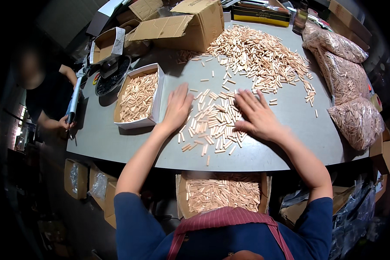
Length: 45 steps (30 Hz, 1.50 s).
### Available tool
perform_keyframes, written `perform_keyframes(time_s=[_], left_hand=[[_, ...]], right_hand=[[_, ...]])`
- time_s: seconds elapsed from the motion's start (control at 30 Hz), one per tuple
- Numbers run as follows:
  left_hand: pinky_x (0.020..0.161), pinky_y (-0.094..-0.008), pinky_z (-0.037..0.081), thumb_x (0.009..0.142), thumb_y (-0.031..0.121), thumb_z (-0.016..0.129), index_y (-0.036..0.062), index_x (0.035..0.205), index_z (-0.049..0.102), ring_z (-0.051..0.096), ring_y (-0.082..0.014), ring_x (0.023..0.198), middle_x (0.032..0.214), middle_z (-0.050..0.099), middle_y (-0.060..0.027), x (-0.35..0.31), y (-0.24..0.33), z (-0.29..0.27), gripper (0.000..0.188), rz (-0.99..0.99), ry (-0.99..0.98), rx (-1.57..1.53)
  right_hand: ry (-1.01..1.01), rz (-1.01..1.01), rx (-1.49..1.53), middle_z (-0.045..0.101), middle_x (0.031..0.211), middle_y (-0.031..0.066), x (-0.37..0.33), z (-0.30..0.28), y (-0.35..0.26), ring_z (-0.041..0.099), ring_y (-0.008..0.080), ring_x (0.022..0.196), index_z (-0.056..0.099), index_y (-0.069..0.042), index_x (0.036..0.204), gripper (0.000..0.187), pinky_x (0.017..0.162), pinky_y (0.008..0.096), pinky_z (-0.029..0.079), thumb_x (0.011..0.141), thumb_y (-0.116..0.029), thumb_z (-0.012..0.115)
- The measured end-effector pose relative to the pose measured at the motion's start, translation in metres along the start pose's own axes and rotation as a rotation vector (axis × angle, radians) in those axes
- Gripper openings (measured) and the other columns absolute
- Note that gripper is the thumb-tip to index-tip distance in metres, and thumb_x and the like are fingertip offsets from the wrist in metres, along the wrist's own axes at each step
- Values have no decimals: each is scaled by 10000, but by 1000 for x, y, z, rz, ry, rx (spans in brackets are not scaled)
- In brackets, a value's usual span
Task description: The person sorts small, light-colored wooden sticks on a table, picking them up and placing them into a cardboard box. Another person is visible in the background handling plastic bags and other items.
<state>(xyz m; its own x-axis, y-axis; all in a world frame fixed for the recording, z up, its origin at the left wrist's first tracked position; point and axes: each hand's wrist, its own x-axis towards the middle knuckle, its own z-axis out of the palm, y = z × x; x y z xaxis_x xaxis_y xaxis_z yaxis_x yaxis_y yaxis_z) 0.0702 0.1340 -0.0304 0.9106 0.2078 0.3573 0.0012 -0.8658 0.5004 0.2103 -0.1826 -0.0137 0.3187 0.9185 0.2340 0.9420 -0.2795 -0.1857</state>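
Observation:
Small wooden dowels (219, 121) lie scattered on the grey table (167, 151) between my two hands. My left hand (177, 106) rests at their left edge, fingers stretched out and slightly blurred. Over their right edge lies my right hand (258, 113), palm down with the fingers spread. Neither hand grips anything. Farther back is a big heap of the same dowels (260, 56). Left of my left hand stands a white-sided box (156, 99) filled with dowels. Below the table's front edge, in front of my body, sits a cardboard box (180, 195) holding more dowels.
Clear plastic bags of dowels (357, 121) lie along the right edge. A large open carton (203, 26) stands at the back, near a small empty box (107, 45) and a dark bowl (112, 78). At the left another person (45, 95) holds a long light-coloured object.

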Motion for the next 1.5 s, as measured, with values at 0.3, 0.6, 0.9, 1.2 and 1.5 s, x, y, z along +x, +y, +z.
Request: perform_keyframes(time_s=[0.3,0.6,0.9,1.2,1.5], left_hand=[[1310,-491,133,1123,389,382,21,1614,401,345,-328,1567,1658,429,-193,67,50,46,614,236,-329,-179],[1322,-494,59,1109,549,356,22,1650,340,238,-317,1616,1711,365,-131,31,74,34,756,294,-601,-401],[1308,-400,149,1112,590,386,-33,1669,229,248,-293,1612,1732,287,-191,-58,49,-38,849,-193,-292,-587],[1304,-520,121,1128,562,328,-94,1630,236,237,-456,1587,1672,314,-309,-120,68,-43,830,-45,-200,35],[1289,-608,53,980,574,609,-49,1664,158,154,-457,1611,1711,201,-313,-98,107,-10,1030,25,-296,330]], right_hand=[[115,70,95,362,1663,264,6,12,40,299,411,1568,383,54,1585,841,1308,491,187,1060,-592,501],[7,-55,125,373,1659,261,5,5,42,293,412,1576,415,36,1573,767,1306,506,199,1077,-541,508],[-96,-209,160,349,1678,248,1,-3,9,274,380,1593,343,6,1620,871,1313,535,150,1049,-637,485],[-98,-245,55,340,1691,222,-10,1,-23,263,366,1601,307,4,1638,959,1315,567,93,1022,-719,440],[-54,-121,38,330,1680,262,-6,3,-7,240,408,1599,343,5,1616,947,1306,598,76,1012,-713,468]])
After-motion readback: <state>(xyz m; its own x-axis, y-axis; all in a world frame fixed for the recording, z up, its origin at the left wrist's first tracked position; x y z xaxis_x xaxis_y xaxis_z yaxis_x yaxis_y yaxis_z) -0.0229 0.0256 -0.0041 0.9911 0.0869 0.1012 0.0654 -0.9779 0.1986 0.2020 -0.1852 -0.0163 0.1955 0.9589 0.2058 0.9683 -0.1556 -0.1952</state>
